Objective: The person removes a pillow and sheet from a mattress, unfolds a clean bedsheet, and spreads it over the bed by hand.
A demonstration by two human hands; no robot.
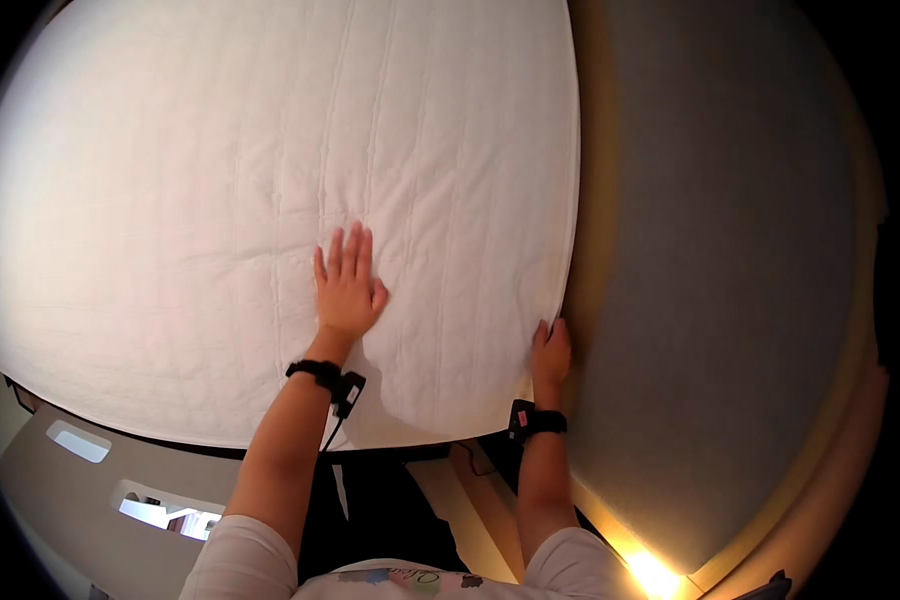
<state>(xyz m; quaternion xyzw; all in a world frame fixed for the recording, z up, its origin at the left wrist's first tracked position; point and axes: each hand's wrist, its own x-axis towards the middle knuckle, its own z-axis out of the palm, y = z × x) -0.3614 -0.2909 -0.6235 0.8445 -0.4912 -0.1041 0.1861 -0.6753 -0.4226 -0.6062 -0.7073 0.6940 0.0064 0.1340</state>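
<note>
A white quilted mattress pad (pixel 450 130) covers the bed and fills the upper left and middle of the head view. Faint creases run through it around my left hand (pixel 348 290). That hand lies palm down on the pad, fingers stretched out and thumb apart, holding nothing. At the pad's right edge, near the lower corner, my right hand (pixel 551 355) has its fingers curled around the border. The undersides of those fingers are hidden. Each wrist wears a black strap with a small box.
To the right, a grey upholstered panel (pixel 720 250) with a tan border stands beside the bed, a narrow gap between them. A bright lamp (pixel 655 575) glows at its lower end. At lower left is a pale board (pixel 100 490) with oblong cutouts.
</note>
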